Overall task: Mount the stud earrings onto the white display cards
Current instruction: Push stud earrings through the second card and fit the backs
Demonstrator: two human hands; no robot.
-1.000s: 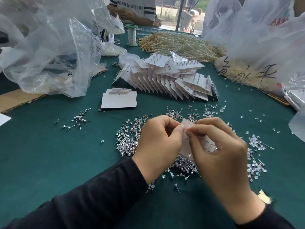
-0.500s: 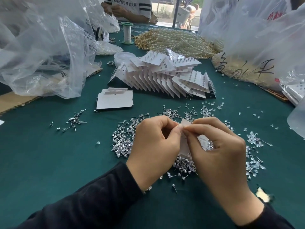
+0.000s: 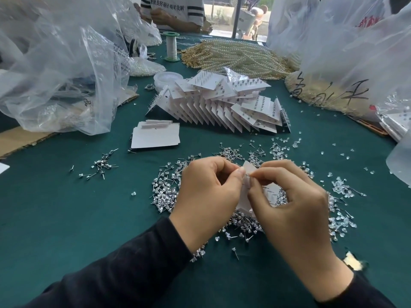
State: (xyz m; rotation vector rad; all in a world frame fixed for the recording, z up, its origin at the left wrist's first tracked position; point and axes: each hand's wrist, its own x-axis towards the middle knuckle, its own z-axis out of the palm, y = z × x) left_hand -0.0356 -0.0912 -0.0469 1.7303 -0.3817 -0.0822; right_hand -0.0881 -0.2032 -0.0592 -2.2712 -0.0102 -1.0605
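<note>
My left hand [image 3: 209, 192] and my right hand [image 3: 291, 205] hold a white display card [image 3: 251, 170] between them above the green table. Fingertips of both hands pinch at the card's top edge, where a thin stud earring post [image 3: 248, 173] shows. A heap of loose crystal stud earrings [image 3: 165, 192] lies under and around my hands. Blank white cards [image 3: 155, 136] sit in a flat stack farther back. Behind them stands a fanned row of filled cards [image 3: 222, 103].
Crumpled clear plastic bags [image 3: 62, 74] fill the left; more bags [image 3: 355, 47] stand on the right. Pearl strands [image 3: 238, 55] and a thread spool [image 3: 171, 46] lie at the back. A second small pile of studs [image 3: 101, 165] sits left. Another person [image 3: 173, 12] sits across.
My hands stay together on the card; my fingertips have shifted slightly at its top edge. The view has tilted a little.
</note>
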